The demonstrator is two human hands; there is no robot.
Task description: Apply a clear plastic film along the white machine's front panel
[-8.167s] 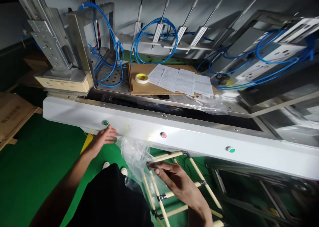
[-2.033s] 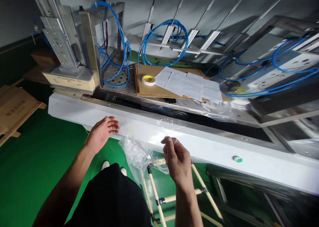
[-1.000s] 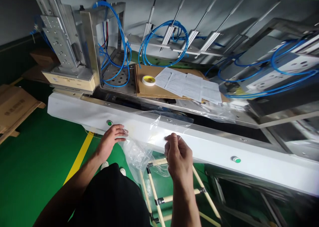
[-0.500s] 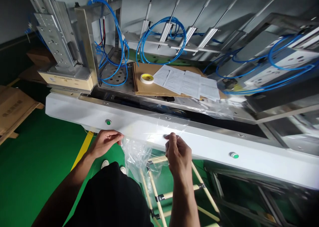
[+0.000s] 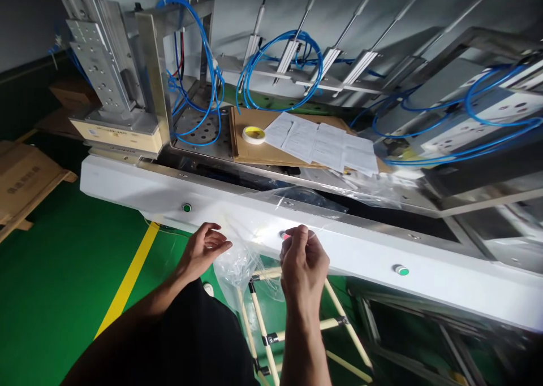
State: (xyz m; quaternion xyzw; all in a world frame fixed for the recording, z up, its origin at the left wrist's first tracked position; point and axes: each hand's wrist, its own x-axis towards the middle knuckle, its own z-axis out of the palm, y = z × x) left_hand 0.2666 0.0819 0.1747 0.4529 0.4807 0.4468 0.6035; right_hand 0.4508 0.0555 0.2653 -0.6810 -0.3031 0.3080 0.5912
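Observation:
A clear plastic bag [image 5: 237,267] hangs in front of the white machine panel [image 5: 360,239], and part of its film spreads over the panel's top edge. My right hand [image 5: 304,256] pinches the film at its right side, close to a red button [image 5: 284,235]. On the bag's left side is my left hand [image 5: 206,250], its fingers apart and slightly curled, with nothing visible in them. Whether those fingertips touch the film I cannot tell.
Behind the panel, a cardboard sheet [image 5: 244,154] carries a tape roll [image 5: 253,135] and several papers [image 5: 314,140]. Blue air hoses [image 5: 316,52] loop around metal cylinders. Below stands a cream tube frame [image 5: 292,332]. Green buttons [image 5: 186,208] sit on the panel. A cardboard box [image 5: 25,177] lies left.
My left hand has let go of the film, its fingers spreading as it moves right. My right hand keeps its pinch. The film over the panel edge has shifted and billowed.

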